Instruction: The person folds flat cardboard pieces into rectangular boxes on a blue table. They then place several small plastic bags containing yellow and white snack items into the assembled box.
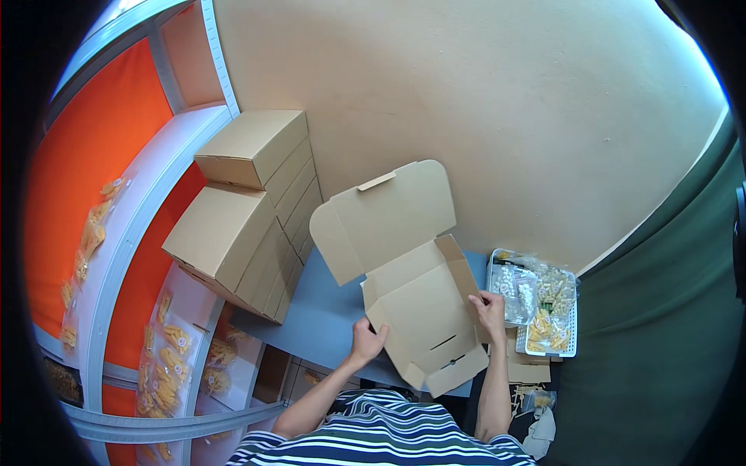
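A partly folded brown cardboard box point(420, 299) lies tilted over the grey-blue table point(315, 299) in front of me. Its lid point(396, 206) stands open at the far end, with rounded side flaps and a small tab. The right side wall is folded up, while the near flaps spread outward. My left hand point(368, 342) grips the box's left edge, thumb on the inside. At the right wall, my right hand point(489, 314) holds the cardboard between thumb and fingers. Some fingertips of both hands are hidden behind the cardboard.
Stacked closed cardboard boxes point(233, 221) stand at the table's left. Metal shelving point(101, 311) with bagged snacks point(165, 373) curves along the left. A white plastic basket point(571, 330) of clear bags sits at the right, beside a green curtain point(645, 326). A beige wall point(505, 116) rises behind.
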`<state>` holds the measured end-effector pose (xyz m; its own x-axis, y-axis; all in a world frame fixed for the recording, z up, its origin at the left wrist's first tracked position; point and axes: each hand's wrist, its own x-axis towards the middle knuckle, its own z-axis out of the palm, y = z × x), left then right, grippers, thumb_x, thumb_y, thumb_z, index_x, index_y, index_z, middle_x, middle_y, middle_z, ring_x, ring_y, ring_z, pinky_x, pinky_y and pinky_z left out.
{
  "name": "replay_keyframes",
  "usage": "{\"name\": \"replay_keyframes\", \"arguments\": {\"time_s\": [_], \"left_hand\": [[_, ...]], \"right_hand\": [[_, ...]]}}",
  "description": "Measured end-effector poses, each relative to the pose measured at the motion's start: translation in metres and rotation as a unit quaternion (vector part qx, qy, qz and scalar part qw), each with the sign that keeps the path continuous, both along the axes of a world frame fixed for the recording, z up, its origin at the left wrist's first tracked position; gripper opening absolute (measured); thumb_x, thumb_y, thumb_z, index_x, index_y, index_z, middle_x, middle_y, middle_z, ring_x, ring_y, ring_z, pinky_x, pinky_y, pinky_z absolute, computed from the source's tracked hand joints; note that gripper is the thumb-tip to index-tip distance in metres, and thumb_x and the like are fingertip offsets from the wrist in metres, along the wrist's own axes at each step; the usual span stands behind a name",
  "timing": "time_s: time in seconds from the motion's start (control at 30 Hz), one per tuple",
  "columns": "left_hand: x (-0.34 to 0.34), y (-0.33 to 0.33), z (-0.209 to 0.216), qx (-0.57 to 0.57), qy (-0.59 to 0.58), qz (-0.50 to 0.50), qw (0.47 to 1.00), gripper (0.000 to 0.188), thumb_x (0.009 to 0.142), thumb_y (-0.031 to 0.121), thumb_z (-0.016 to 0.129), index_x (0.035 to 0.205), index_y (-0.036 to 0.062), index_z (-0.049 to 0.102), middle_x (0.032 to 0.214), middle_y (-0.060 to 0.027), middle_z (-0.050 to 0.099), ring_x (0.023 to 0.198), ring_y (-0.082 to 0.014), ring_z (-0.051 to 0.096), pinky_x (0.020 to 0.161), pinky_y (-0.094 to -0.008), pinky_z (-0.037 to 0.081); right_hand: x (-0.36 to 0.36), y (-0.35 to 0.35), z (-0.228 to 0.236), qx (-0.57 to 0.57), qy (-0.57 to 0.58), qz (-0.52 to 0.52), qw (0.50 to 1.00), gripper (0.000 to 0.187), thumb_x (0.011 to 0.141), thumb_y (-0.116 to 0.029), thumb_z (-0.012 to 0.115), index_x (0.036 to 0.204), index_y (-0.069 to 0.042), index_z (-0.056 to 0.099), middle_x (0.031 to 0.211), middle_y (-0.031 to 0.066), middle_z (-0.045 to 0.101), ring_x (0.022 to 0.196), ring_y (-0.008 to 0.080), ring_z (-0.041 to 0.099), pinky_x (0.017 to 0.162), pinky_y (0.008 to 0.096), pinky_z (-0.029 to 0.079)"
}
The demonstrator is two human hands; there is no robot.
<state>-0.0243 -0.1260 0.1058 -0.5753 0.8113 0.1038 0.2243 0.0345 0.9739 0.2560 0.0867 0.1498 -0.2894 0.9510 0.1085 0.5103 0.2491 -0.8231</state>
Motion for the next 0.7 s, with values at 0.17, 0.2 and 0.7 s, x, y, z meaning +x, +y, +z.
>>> {"name": "replay_keyframes", "arguments": {"time_s": [0.17,0.2,0.7], "left_hand": [[0.025,-0.014,-0.017,-0.15,0.008,-0.064,0.987,0.035,0.091,0.01,0.071,0.12,-0.0097,0.072,0.105,-0.0221,0.08,0.09,-0.0292,0.08,0.073,-0.0409,0.064],[0.03,-0.02,-0.019,-0.175,-0.098,-0.064,0.978,0.037,0.092,0.011,0.071,0.122,-0.0107,0.07,0.107,-0.0226,0.079,0.088,-0.0301,0.079,0.073,-0.0396,0.065],[-0.101,-0.076,-0.04,-0.319,-0.146,0.157,0.923,0.066,0.097,0.052,0.077,0.11,-0.0108,0.065,0.083,-0.0229,0.075,0.069,-0.0248,0.078,0.062,-0.0376,0.065]], "right_hand": [[-0.027,0.017,-0.014,0.04,-0.086,-0.001,0.995,0.019,0.089,-0.014,0.081,0.095,0.003,0.077,0.068,0.0184,0.065,0.06,0.0213,0.058,0.061,0.0388,0.047],[-0.034,0.015,-0.015,0.048,-0.091,0.002,0.995,0.019,0.089,-0.014,0.081,0.094,0.003,0.077,0.07,0.0195,0.067,0.061,0.0229,0.06,0.063,0.0396,0.049],[-0.11,0.034,-0.075,0.149,-0.201,0.012,0.968,0.042,0.087,-0.012,0.077,0.125,0.003,0.072,0.127,0.0321,0.068,0.12,0.0477,0.064,0.105,0.0561,0.051]]}}
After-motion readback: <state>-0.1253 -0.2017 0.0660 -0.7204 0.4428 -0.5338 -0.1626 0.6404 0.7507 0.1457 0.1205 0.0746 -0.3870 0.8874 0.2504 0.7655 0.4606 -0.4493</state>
